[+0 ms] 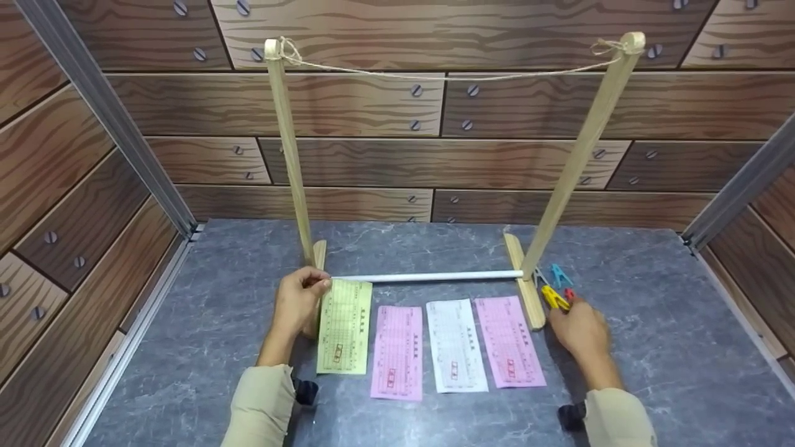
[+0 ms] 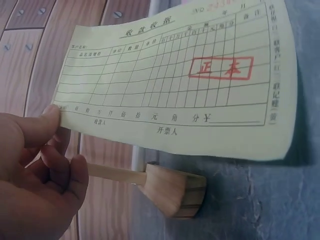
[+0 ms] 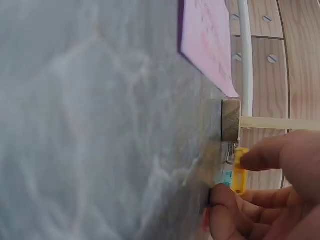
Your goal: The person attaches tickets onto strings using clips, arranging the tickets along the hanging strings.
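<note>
Grey marbled tabletop (image 1: 205, 323), wood-look walls; hands pinch yellow slip (image 1: 343, 326) and, seemingly, yellow peg (image 1: 554, 297).

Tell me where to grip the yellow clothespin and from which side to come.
Pinch the yellow clothespin by its handle tails, from the near right where the right hand already touches it. Its jaw end seems to point toward the wooden foot, so the near end is probably the pressable one.

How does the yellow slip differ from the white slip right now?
The yellow slip is pale yellow-green; the white slip is white. The left hand pinches the yellow slip's far corner, so that end is lifted; no hand touches the white slip, which lies flat on the grey table. The yellow slip is leftmost in the row; the white one sits between two pink slips. Both are printed forms with a red stamp.
</note>
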Demonstrator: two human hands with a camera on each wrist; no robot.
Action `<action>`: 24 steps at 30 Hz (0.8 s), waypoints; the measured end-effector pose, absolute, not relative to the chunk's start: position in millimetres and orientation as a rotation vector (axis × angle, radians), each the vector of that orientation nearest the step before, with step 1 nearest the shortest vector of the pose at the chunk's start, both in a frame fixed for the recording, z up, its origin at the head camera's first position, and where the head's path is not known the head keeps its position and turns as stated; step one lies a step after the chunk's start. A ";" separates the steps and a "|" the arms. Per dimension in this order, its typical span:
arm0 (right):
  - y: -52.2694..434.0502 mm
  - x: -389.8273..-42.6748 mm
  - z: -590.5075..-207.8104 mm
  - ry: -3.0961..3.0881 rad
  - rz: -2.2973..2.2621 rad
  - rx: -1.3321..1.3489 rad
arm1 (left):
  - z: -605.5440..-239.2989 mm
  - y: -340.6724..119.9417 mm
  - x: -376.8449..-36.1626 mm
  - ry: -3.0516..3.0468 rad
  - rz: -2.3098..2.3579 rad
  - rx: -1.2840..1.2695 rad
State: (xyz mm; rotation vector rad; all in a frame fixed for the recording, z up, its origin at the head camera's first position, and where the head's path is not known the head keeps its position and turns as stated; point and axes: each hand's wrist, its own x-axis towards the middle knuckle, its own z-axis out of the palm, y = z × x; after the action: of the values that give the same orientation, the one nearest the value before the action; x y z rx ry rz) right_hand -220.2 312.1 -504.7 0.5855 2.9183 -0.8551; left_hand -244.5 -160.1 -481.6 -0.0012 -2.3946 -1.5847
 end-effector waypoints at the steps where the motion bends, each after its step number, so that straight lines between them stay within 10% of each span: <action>1: 312.0 -219.3 -503.8 2.927 -0.880 0.596 | -480.3 -159.8 -244.3 -2.387 -1.593 -0.007; 24: 281.2 -214.6 -456.6 2.550 -2.222 0.197 | -455.4 -157.5 -240.8 -2.338 -1.652 -0.051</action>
State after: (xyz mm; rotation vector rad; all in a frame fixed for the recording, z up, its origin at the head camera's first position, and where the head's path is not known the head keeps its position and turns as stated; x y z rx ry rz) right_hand -214.6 281.2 -456.6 0.1971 2.5499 -2.2220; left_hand -240.8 -157.5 -455.4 -0.0514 -2.3382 -1.6522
